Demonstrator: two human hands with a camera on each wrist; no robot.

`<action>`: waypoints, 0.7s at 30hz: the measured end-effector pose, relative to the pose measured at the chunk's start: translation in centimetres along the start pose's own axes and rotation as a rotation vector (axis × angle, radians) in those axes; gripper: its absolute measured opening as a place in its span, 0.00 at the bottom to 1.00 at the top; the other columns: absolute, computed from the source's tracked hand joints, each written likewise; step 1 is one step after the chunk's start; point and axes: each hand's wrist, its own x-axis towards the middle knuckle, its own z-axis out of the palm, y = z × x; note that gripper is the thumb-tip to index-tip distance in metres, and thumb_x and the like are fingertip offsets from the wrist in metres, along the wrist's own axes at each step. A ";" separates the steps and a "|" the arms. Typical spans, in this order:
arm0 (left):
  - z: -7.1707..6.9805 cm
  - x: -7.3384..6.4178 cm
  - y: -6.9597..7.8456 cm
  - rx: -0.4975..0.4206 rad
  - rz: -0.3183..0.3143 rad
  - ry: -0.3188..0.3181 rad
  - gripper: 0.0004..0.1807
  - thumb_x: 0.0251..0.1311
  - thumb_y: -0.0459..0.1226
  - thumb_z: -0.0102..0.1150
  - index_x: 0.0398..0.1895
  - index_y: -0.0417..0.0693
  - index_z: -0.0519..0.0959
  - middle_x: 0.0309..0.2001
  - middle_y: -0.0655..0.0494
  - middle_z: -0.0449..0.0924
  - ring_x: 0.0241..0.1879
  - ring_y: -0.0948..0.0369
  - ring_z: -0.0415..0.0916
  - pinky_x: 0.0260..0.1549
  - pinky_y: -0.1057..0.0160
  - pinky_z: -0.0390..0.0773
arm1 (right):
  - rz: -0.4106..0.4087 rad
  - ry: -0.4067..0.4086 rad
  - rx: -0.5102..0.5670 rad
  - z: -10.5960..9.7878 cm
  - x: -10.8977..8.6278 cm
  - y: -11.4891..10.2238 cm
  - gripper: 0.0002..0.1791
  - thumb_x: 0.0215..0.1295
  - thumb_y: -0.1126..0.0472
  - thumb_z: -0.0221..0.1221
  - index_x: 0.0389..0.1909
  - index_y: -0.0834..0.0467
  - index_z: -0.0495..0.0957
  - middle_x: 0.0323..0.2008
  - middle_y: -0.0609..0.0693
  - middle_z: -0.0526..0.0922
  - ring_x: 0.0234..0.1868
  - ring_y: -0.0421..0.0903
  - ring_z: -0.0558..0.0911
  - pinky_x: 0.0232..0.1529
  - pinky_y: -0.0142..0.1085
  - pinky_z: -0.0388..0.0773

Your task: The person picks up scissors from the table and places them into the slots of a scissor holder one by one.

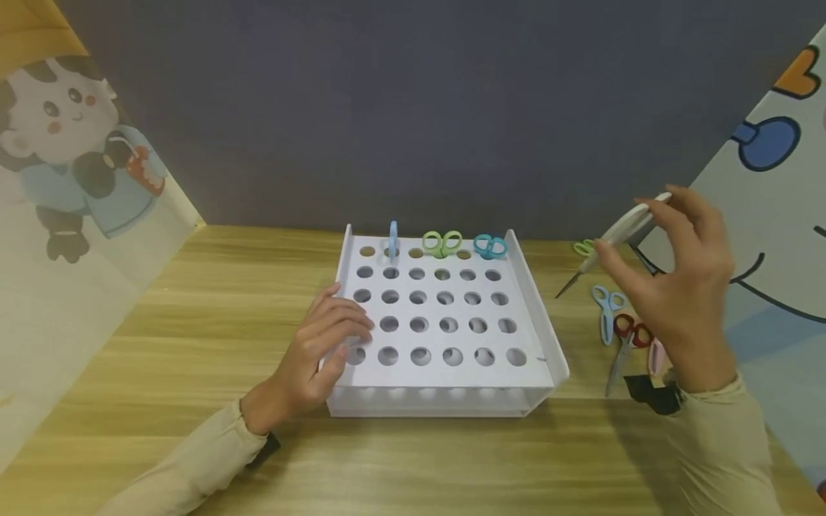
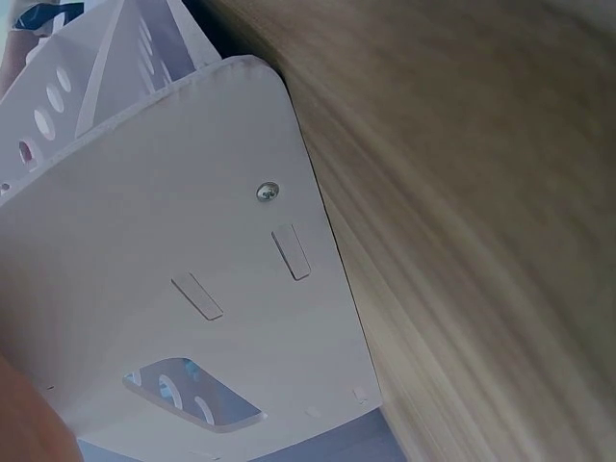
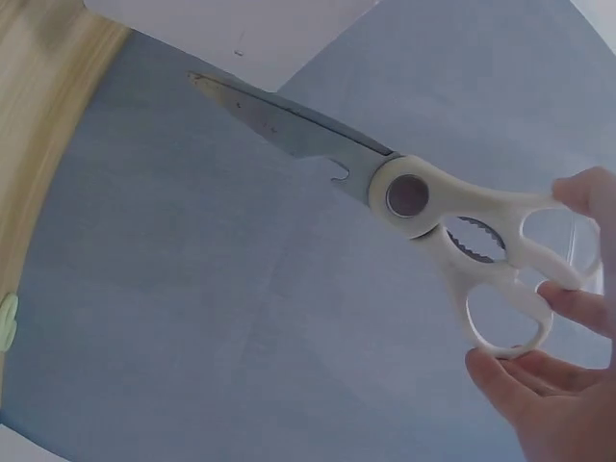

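My right hand (image 1: pixel 690 272) grips a pair of white-handled kitchen scissors (image 3: pixel 462 212) by the finger loops, up above the table to the right of the rack. The blades are closed and, in the head view, point down and to the left. My left hand (image 1: pixel 323 347) rests on the left edge of a white rack (image 1: pixel 445 373) with rows of round holes, its fingers lying over the holes there. In the rack's back row stand light-blue scissors (image 1: pixel 393 236), green scissors (image 1: pixel 442 244) and teal scissors (image 1: pixel 490 247), handles up.
Right of the rack lie light-blue scissors (image 1: pixel 608 315), red-handled scissors (image 1: pixel 624 347), pink scissors (image 1: pixel 656 356) and green-handled scissors (image 1: pixel 584 248). Raised side walls (image 1: pixel 538 308) flank the rack. A dark panel (image 1: pixel 413 115) closes off the wooden table (image 1: pixel 258 287) at the back.
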 end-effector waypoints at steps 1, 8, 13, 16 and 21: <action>0.0 0.0 0.0 0.000 -0.002 0.001 0.18 0.61 0.35 0.37 0.33 0.40 0.80 0.39 0.47 0.82 0.46 0.49 0.75 0.66 0.36 0.56 | 0.001 0.012 0.005 0.0 0.2 -0.2 0.37 0.53 0.38 0.64 0.50 0.68 0.81 0.57 0.67 0.77 0.58 0.64 0.74 0.62 0.46 0.70; 0.0 0.1 -0.1 0.002 -0.010 -0.004 0.18 0.63 0.36 0.37 0.33 0.40 0.80 0.39 0.48 0.82 0.46 0.49 0.75 0.66 0.35 0.56 | -0.019 0.106 0.002 -0.1 1.3 -1.6 0.34 0.51 0.43 0.65 0.48 0.68 0.82 0.55 0.64 0.79 0.59 0.61 0.75 0.62 0.46 0.70; -0.1 0.0 0.0 0.007 -0.010 -0.005 0.18 0.64 0.37 0.37 0.33 0.40 0.80 0.39 0.48 0.82 0.46 0.50 0.76 0.67 0.36 0.56 | -0.035 0.152 0.011 0.1 1.9 -2.2 0.34 0.50 0.42 0.66 0.49 0.65 0.82 0.58 0.56 0.79 0.60 0.57 0.75 0.64 0.47 0.71; -0.1 0.0 0.0 0.009 -0.009 -0.005 0.19 0.64 0.37 0.37 0.33 0.40 0.80 0.39 0.48 0.82 0.46 0.50 0.76 0.67 0.36 0.56 | -0.037 0.175 0.014 0.3 2.2 -3.8 0.35 0.52 0.41 0.66 0.49 0.67 0.82 0.58 0.57 0.78 0.60 0.59 0.75 0.65 0.48 0.70; -0.1 0.0 0.0 0.003 -0.002 0.003 0.18 0.63 0.37 0.37 0.33 0.40 0.80 0.39 0.47 0.82 0.46 0.49 0.76 0.67 0.36 0.56 | -0.052 0.254 0.051 1.0 2.0 -5.9 0.33 0.50 0.43 0.68 0.45 0.67 0.82 0.55 0.59 0.79 0.57 0.62 0.77 0.63 0.50 0.71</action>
